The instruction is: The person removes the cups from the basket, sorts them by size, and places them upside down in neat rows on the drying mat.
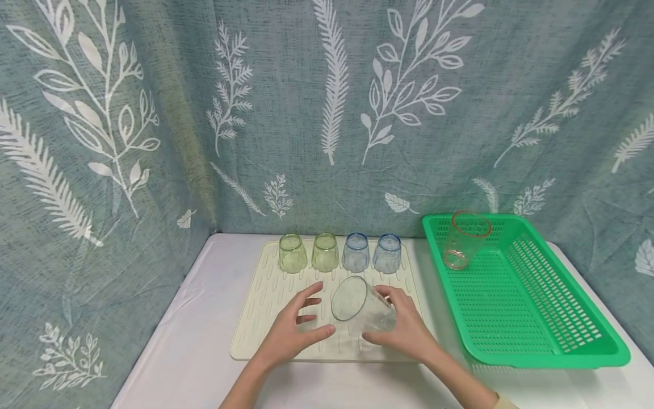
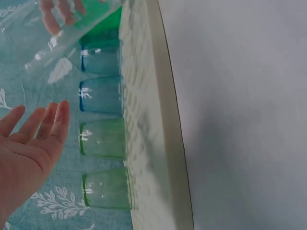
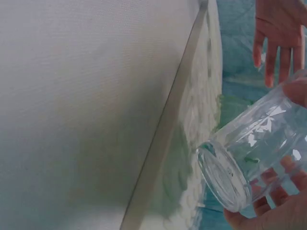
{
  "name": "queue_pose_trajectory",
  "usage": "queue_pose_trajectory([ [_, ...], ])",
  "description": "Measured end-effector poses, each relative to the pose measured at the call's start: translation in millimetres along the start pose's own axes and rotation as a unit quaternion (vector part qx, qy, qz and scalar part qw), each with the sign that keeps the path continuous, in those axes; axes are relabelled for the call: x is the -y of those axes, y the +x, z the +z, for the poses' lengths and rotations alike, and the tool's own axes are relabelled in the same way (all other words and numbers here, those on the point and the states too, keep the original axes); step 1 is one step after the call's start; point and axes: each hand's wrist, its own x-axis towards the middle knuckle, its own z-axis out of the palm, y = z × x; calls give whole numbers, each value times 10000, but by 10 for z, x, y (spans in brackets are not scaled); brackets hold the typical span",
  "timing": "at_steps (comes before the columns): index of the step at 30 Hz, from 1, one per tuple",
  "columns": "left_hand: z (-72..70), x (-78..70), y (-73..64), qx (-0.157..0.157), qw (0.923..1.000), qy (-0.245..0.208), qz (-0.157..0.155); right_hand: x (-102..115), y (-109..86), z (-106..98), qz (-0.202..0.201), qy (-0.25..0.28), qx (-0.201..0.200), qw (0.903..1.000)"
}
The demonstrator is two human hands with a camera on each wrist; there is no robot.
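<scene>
My right hand point(image 1: 403, 329) holds a large clear glass point(image 1: 375, 312), thumb and fingers around its sides near the base. Tilted in the air above the cream ribbed mat point(image 1: 255, 324), the glass has its open mouth toward the left hand. In the right wrist view its thick round base point(image 3: 223, 177) faces the lower left. My left hand point(image 1: 293, 332) is to the left of the rim, fingers spread and apart from the glass. The left wrist view shows that palm point(image 2: 21, 167) holding nothing.
Along the mat's far edge stand two green glasses point(image 1: 293, 255) point(image 1: 325, 254) and two blue glasses point(image 1: 355, 254) point(image 1: 387, 255). On the right, a green plastic basket point(image 1: 531, 360) contains a red-rimmed clear glass point(image 1: 462, 244). A patterned curtain point(image 1: 286, 113) hangs behind the white table point(image 1: 189, 318).
</scene>
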Motion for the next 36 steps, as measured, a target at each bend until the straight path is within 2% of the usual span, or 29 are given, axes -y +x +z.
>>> queue_pose_trajectory([
  [5,91,-34,4,45,9999,-25,-109,40,-17,19,-271,-214,163,9993],
  [13,168,-46,6,-39,9995,299,-127,114,-47,50,-579,-639,364,9956],
  [20,193,-35,9,-76,9991,425,-58,120,-55,73,-837,-891,340,9919],
  [24,196,-29,12,-160,9994,309,-68,108,-65,81,-933,-938,306,9907],
  [31,165,1,21,-345,9984,-280,-344,77,-79,78,-1047,-688,224,9919],
  [34,145,16,6,-489,9964,-522,-455,74,-69,53,-942,-268,94,9952],
  [36,134,28,-6,-594,9952,-603,-486,67,-51,32,-738,181,22,9971],
])
